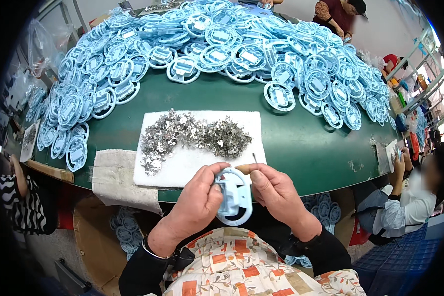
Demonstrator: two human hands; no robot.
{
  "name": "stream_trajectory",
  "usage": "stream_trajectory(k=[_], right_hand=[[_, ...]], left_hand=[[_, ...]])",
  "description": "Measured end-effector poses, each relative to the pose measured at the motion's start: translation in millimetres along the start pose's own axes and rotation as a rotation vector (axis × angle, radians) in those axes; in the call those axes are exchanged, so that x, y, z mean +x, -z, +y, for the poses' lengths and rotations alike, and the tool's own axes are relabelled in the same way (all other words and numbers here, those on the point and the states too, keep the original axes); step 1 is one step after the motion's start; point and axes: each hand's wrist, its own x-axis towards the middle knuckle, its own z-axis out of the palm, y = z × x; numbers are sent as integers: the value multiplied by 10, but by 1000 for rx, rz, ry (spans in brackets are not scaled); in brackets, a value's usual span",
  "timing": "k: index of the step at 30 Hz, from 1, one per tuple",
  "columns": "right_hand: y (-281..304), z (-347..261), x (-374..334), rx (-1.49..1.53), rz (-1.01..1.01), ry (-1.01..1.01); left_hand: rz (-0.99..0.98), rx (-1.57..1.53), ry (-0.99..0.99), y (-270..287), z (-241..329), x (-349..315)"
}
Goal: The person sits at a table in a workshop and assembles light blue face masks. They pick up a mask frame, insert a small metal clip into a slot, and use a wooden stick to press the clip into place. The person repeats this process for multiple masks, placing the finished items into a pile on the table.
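My left hand grips a light blue oval plastic part by its left rim, tilted up above my lap at the table's near edge. The part is ring-shaped with a raised box-like middle. At its upper right, my right hand is closed in a pinch. A thin dark metal rod sticks up from those fingers, its lower end hidden. A tan tip by the part's rim may be a finger cover; I cannot tell. Just beyond my hands, small silvery metal clips lie heaped on a white foam sheet.
A large pile of similar blue parts curves around the green table. A folded cloth lies left of the foam. More parts sit in a cardboard box below. Other people work at both sides and behind.
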Motion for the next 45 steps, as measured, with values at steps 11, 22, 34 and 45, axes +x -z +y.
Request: stream_trajectory(k=[11,22,34,45], right_hand=[[-328,48,12,-181,-29,351],[-345,188,34,-264,-98,528],[13,141,-252,-164,-181,117],[-3,211,448,-876,84,437]], left_hand=[[15,-1068,151,21,-132,-111],[43,-1204,239,-82,-193,-73],[29,-491,271,118,173,-249],[188,-384,342,244,1,-113]])
